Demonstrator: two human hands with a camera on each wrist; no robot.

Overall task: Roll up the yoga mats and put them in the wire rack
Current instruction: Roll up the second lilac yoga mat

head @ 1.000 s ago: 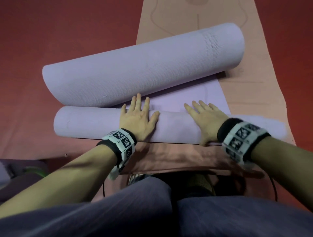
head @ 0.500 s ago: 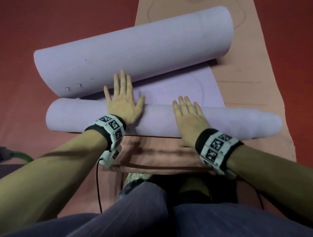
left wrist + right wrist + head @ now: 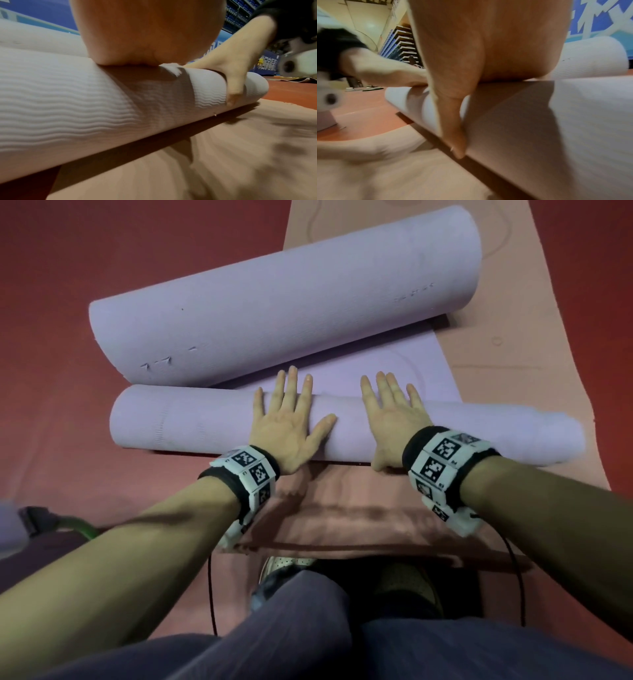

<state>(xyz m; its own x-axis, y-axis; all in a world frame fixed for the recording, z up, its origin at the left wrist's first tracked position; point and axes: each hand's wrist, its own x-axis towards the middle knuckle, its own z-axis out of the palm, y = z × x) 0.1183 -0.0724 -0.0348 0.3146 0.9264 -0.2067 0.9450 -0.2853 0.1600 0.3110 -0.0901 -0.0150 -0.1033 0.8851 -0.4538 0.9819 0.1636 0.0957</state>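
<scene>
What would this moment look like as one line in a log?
left hand: flat on near lilac roll | right hand: flat on it | far curl: loose | pink mat: underneath

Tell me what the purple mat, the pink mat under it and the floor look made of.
Purple yoga mat: soft foam by the look, matte, with a fine wavy ribbed texture in the left wrist view. Pink yoga mat: likely similar foam, matte, with faint embossed lines. Floor: smooth red surface, possibly rubber or vinyl; can't tell.
</scene>
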